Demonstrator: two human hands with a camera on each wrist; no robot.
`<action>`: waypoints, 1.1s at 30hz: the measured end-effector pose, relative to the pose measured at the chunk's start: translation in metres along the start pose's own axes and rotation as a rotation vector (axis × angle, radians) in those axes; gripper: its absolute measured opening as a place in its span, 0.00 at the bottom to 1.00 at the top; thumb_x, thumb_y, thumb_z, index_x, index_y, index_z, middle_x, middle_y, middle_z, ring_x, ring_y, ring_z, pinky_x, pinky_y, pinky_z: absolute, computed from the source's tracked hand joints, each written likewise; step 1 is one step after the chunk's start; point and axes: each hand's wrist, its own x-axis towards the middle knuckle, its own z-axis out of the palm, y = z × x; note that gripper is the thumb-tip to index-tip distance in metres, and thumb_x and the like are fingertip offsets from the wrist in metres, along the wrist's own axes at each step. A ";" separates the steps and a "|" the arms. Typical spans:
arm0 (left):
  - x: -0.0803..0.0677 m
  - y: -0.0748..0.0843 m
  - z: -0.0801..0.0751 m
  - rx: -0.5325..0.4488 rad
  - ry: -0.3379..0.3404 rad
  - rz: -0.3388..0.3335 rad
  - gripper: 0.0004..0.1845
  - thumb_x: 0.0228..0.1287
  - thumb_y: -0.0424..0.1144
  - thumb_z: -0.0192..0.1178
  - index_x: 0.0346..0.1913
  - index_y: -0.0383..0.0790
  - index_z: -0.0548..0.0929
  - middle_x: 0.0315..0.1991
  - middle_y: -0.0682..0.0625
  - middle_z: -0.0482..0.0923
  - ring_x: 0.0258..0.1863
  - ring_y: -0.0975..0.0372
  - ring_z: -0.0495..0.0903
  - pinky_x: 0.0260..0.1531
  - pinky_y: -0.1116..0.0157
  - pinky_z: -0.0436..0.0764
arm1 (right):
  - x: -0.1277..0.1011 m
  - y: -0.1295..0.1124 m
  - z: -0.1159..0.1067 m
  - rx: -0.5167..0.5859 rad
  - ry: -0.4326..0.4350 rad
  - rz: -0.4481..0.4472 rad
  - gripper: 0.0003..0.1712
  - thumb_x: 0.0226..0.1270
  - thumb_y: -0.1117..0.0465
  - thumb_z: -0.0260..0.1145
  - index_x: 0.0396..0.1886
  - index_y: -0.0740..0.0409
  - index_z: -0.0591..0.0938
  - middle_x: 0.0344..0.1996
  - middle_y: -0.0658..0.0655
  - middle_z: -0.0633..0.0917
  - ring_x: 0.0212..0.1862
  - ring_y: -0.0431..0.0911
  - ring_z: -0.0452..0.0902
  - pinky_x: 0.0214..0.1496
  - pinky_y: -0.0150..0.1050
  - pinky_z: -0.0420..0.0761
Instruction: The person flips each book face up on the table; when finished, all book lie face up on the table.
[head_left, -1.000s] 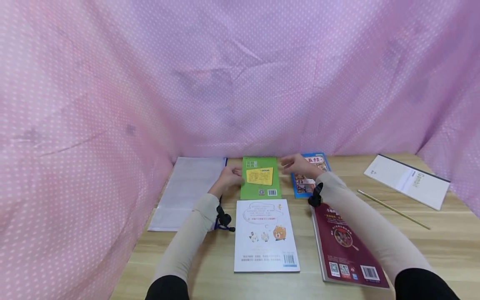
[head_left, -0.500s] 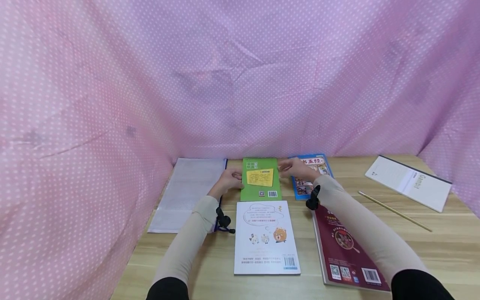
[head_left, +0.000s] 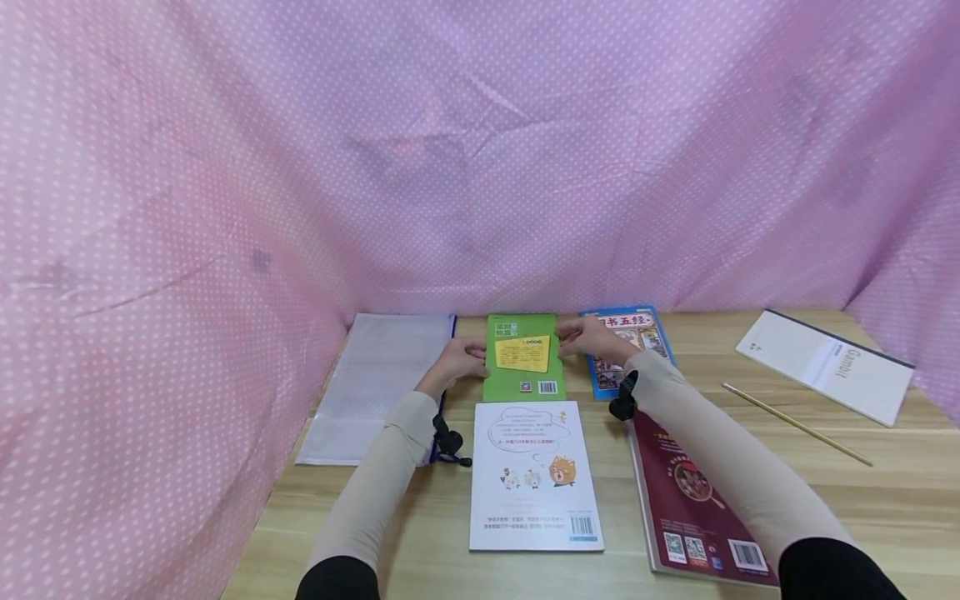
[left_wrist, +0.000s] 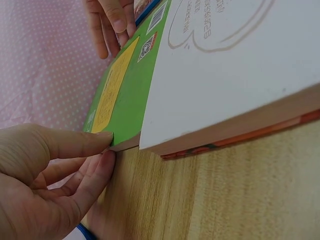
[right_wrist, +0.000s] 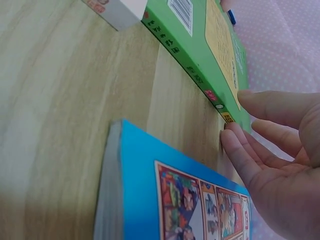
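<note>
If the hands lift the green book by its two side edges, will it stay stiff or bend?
The green book looks thin with a soft cover, so it may sag a little. It lies flat, so it will not roll. Its glossy-looking cover might slip under the fingertips.

bright even light, soft faint shadows, wide-angle edge bending, blurry close wrist views
</note>
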 end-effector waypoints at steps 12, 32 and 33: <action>-0.003 0.002 -0.002 0.029 -0.012 0.012 0.32 0.53 0.20 0.70 0.65 0.30 0.78 0.54 0.38 0.82 0.52 0.53 0.82 0.55 0.63 0.83 | 0.003 0.001 0.003 0.045 -0.008 -0.001 0.39 0.67 0.70 0.68 0.75 0.71 0.64 0.70 0.73 0.71 0.67 0.66 0.73 0.73 0.58 0.72; -0.001 0.001 -0.002 -0.006 -0.027 0.017 0.34 0.52 0.17 0.70 0.66 0.27 0.76 0.55 0.36 0.81 0.54 0.50 0.83 0.56 0.63 0.84 | 0.007 -0.001 0.004 0.034 -0.007 0.009 0.39 0.68 0.70 0.66 0.76 0.70 0.63 0.68 0.73 0.73 0.66 0.63 0.70 0.67 0.54 0.78; -0.001 0.001 -0.002 -0.005 -0.028 0.019 0.34 0.53 0.18 0.70 0.66 0.27 0.76 0.55 0.36 0.81 0.54 0.50 0.83 0.56 0.63 0.84 | 0.008 0.000 0.004 0.041 -0.003 0.010 0.39 0.69 0.70 0.66 0.76 0.70 0.63 0.68 0.73 0.72 0.67 0.63 0.70 0.67 0.54 0.77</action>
